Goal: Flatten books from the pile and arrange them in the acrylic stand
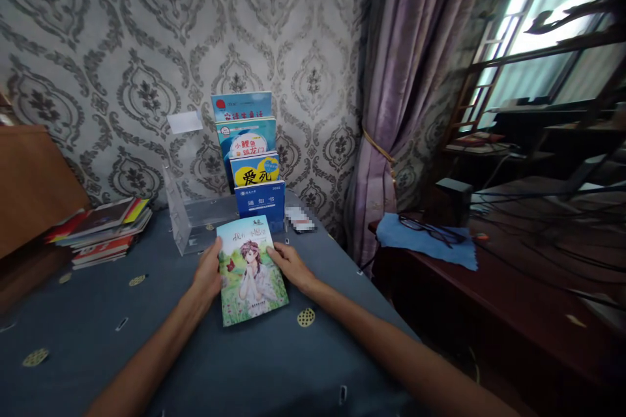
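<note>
Between my two hands is a paperback book (pixel 252 287) with an illustrated cover of a figure in a green meadow. My left hand (pixel 209 270) grips its left edge, and my right hand (pixel 292 266) holds the right edge near the top. The book is tilted, cover towards me, above the dark cloth. Just behind it stands a clear acrylic book rack (pixel 183 221). Its right side carries several books in steps, among them a blue booklet (pixel 259 201) in front and a yellow-and-blue book (pixel 255 171) behind that. The rack's left side shows bare tiers.
A pile of books (pixel 110 231) lies at the left beside a brown wooden box (pixel 36 189). Right of the rack is a small blurred packet (pixel 300 219). A purple curtain (pixel 391 111) hangs at the bed-like surface's right. Eyeglasses (pixel 430 229) rest on a blue cloth (pixel 425 244) on a dark red table.
</note>
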Motion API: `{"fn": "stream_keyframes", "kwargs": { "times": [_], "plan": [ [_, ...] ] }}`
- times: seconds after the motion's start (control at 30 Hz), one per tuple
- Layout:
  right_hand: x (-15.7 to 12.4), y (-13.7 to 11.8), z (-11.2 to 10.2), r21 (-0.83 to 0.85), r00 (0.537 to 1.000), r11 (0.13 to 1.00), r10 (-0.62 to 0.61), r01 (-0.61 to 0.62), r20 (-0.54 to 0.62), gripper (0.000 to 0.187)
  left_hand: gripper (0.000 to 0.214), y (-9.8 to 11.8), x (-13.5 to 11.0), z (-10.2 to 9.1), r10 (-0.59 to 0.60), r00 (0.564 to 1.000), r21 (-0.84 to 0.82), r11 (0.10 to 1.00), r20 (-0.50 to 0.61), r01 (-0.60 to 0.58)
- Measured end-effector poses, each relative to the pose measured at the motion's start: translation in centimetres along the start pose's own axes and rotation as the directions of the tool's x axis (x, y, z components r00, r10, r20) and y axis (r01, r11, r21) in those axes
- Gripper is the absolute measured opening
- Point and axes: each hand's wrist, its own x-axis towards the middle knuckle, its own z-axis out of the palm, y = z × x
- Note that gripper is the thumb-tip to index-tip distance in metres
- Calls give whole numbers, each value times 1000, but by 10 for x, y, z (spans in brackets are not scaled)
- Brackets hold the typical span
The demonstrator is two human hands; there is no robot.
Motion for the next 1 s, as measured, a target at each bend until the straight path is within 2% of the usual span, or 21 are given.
{"fn": "stream_keyframes", "kwargs": {
  "times": [0.13,0.3,0.4,0.5,0.6,0.67,0.73,0.8,0.9,1.0],
  "plan": [
    [3,-5,-6,195,998,981,-28,17,57,50,26,8,-3,11,159,985,58,986,-67,-155],
    [2,-18,-19,303,996,952,-69,48,59,52,45,14,-4,23,352,935,82,934,-42,-348],
    [0,-23,-24,300,991,946,-130,120,14,49,54,19,-5,26,438,898,154,890,-36,-428],
    [-6,-24,-25,188,983,965,-178,182,-37,42,56,18,-6,25,488,872,223,855,-35,-469],
    [-15,-23,-21,12,970,972,-231,233,-77,34,55,1,-5,16,487,873,243,843,34,-480],
    [-23,-22,-17,-68,959,964,-264,258,-106,28,55,-17,-3,3,445,894,266,857,51,-442],
    [-29,-21,-14,-104,953,958,-280,269,-116,23,55,-35,-1,-12,392,920,308,876,-5,-372],
    [-34,-21,-11,-131,950,952,-292,277,-114,19,54,-48,3,-26,347,938,303,895,-12,-328],
    [-37,-21,-11,-177,945,940,-312,292,-99,20,52,-53,8,-35,336,941,282,900,32,-331],
    [-36,-22,-13,-191,941,932,-329,309,-82,20,45,-49,11,-35,342,937,289,893,68,-347]
  ]
}}
